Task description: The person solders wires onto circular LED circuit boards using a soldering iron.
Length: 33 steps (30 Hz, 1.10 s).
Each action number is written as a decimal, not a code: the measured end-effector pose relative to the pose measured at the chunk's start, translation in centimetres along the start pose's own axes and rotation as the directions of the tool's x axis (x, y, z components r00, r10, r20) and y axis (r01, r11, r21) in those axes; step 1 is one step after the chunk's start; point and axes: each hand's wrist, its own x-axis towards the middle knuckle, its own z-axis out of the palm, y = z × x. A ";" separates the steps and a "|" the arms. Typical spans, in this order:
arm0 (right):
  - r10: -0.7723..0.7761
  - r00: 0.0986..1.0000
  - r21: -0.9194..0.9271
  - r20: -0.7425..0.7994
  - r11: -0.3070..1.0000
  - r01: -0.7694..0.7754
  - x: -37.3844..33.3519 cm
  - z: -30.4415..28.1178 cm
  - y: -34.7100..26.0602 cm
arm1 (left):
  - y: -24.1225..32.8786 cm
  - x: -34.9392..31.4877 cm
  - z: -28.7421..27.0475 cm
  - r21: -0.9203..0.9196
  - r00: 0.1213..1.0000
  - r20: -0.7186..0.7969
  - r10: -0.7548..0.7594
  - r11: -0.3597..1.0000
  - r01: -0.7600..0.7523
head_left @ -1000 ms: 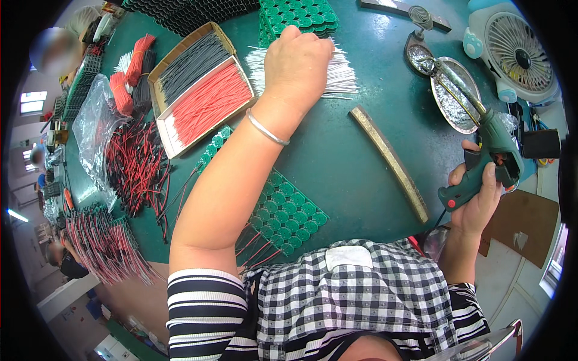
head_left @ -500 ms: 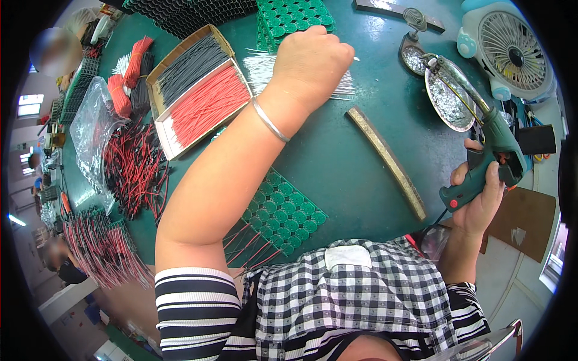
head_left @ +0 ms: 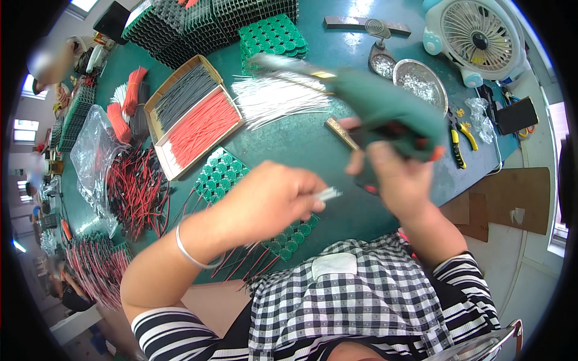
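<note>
My left hand (head_left: 268, 195) is closed on a small bundle of white wires (head_left: 329, 194), whose ends stick out past the fingertips. It hovers over a green panel of round circuit boards (head_left: 220, 174); red and black wires (head_left: 238, 265) trail from the panel's near edge. My right hand (head_left: 404, 183) grips a green soldering gun (head_left: 385, 105) by its handle. The gun is smeared by motion, its tip pointing left above a spread of white wires (head_left: 280, 99). Partly hidden behind the right hand lies a narrow bar (head_left: 342, 133).
A cardboard tray (head_left: 170, 171) holds black and red wires. Beyond it stand green boards (head_left: 274, 36) and black racks (head_left: 198, 27). Solder dishes (head_left: 421, 78), a fan (head_left: 478, 39) and yellow-handled pliers (head_left: 459, 147) are at right. Red-black wires (head_left: 138, 189) and a plastic bag (head_left: 93, 156) lie left.
My left hand has come back from the far white wires toward me, with a few showing in its fingers. My right hand has swung the soldering gun leftward from the solder dish.
</note>
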 end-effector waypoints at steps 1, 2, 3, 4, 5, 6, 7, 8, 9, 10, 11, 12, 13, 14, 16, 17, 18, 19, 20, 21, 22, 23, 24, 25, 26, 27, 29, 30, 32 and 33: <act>0.022 0.999 0.113 0.032 0.993 -0.026 -0.1 0.9 0.9 | -0.2 -0.4 0.7 -0.092 1.000 -0.001 -0.002 0.996 0.002; 0.057 0.998 -0.054 0.030 0.997 -0.055 0.3 2.7 0.9 | -0.2 -0.9 0.9 -0.094 1.000 -0.015 -0.004 0.996 0.003; -0.019 0.999 -0.169 0.043 0.985 0.026 0.6 3.9 1.8 | -0.1 -1.4 1.0 -0.154 0.999 -0.019 -0.029 0.988 0.025; -0.024 0.998 -0.166 0.063 0.986 0.034 0.8 4.6 1.9 | -0.1 -1.9 1.2 -0.216 0.998 -0.021 -0.053 0.975 0.047; -0.035 0.993 -0.144 0.112 0.988 0.051 1.0 5.8 1.8 | -1.3 -2.5 1.7 -0.252 0.997 -0.043 -0.061 0.966 0.049; -0.050 0.985 -0.123 0.163 0.990 0.071 1.3 6.7 1.7 | -1.9 -3.1 1.8 -0.265 0.995 -0.071 -0.074 0.963 0.052; -0.082 0.981 -0.201 0.179 0.972 0.117 1.4 7.1 1.7 | -2.5 -3.6 1.9 -0.330 0.993 -0.079 -0.092 0.942 0.061; -0.083 0.975 -0.189 0.208 0.974 0.123 1.6 7.3 1.9 | -3.1 -4.1 1.9 -0.393 0.990 -0.085 -0.109 0.917 0.067; -0.058 0.974 -0.217 0.219 0.970 0.106 1.8 7.3 2.2 | -3.9 -4.8 2.0 -0.406 0.986 -0.109 -0.123 0.911 0.069; -0.031 0.973 -0.248 0.228 0.965 0.089 2.0 7.1 2.4 | -4.6 -5.6 2.1 -0.531 0.985 -0.112 -0.128 0.846 0.049; -0.081 0.961 -0.263 0.264 0.953 0.152 2.4 6.9 2.3 | -5.2 -6.4 2.0 -0.645 0.985 -0.116 -0.128 0.764 0.024; -0.128 0.945 -0.273 0.302 0.938 0.215 3.0 6.4 2.0 | -5.5 -7.2 1.5 -0.656 0.981 -0.136 -0.141 0.755 0.017; -0.084 0.941 -0.285 0.328 0.941 0.184 3.4 5.9 1.4 | -5.5 -8.2 0.9 -0.673 0.962 -0.117 -0.245 0.732 0.105; -0.042 0.935 -0.300 0.352 0.941 0.155 4.0 5.0 0.9 | -5.6 -9.1 0.3 -0.688 0.934 -0.094 -0.345 0.700 0.190; -0.137 0.848 -0.377 0.511 0.852 0.364 5.5 1.6 1.1 | -6.0 -10.6 -0.1 -0.681 0.917 -0.148 -0.370 0.711 0.177; 0.025 0.893 -0.373 0.450 0.914 0.163 5.5 1.1 -0.1 | -6.3 -11.6 -0.1 -0.663 0.899 -0.190 -0.395 0.727 0.179; 0.193 0.901 -0.359 0.388 0.932 -0.045 5.4 0.6 -1.8 | -6.8 -12.8 -0.2 -0.676 0.892 -0.193 -0.408 0.714 0.180; 0.118 0.896 -0.479 0.429 0.870 0.115 5.8 -1.0 -2.6 | -7.2 -13.9 -0.6 -0.436 0.913 -0.323 -0.249 0.896 0.090; 0.045 0.877 -0.572 0.479 0.774 0.272 6.3 -2.1 -3.1 | -7.3 -14.9 -1.0 -0.146 0.914 -0.401 -0.062 0.989 0.003; 0.047 0.871 -0.561 0.488 0.781 0.273 6.8 -1.8 -3.9 | -7.3 -15.6 -1.4 0.009 0.891 -0.453 0.019 1.000 -0.017; 0.134 0.887 -0.573 0.442 0.803 0.164 7.2 -1.5 -5.0 | -7.2 -16.1 -1.7 0.004 0.889 -0.459 0.005 1.000 -0.003; 0.220 0.893 -0.584 0.392 0.809 0.057 7.6 -1.3 -5.9 | -7.2 -16.4 -2.0 0.042 0.856 -0.515 -0.041 0.996 0.073; 0.221 0.888 -0.573 0.404 0.817 0.058 8.0 -1.0 -6.3 | -7.3 -16.7 -2.0 0.071 0.815 -0.572 -0.092 0.984 0.161; 0.294 0.871 -0.520 0.393 0.853 -0.053 8.4 -0.6 -6.6 | -8.0 -16.5 -1.6 0.123 0.754 -0.652 -0.086 0.969 0.216; 0.365 0.846 -0.462 0.388 0.872 -0.164 8.2 0.0 -6.5 | -8.9 -16.3 -0.9 0.119 0.748 -0.656 -0.098 0.966 0.231; 0.344 0.882 -0.428 0.322 0.884 -0.188 7.4 0.1 -5.0 | -10.1 -15.6 -0.1 0.229 0.658 -0.753 -0.005 0.935 0.270; 0.450 0.846 -0.289 0.286 0.882 -0.371 6.6 0.5 -2.9 | -11.8 -14.4 1.2 0.353 0.516 -0.844 0.148 0.878 0.324; 0.512 0.819 -0.212 0.259 0.858 -0.469 5.8 0.6 -1.7 | -11.9 -13.7 1.5 0.350 0.518 -0.843 0.145 0.879 0.324; 0.530 0.822 -0.136 0.210 0.848 -0.512 4.2 2.1 -0.4 | -11.9 -13.0 2.0 0.365 0.454 -0.871 0.189 0.867 0.340; 0.571 0.794 -0.052 0.206 0.817 -0.574 3.6 2.5 0.1 | -12.2 -13.1 2.8 0.275 0.495 -0.866 0.072 0.895 0.351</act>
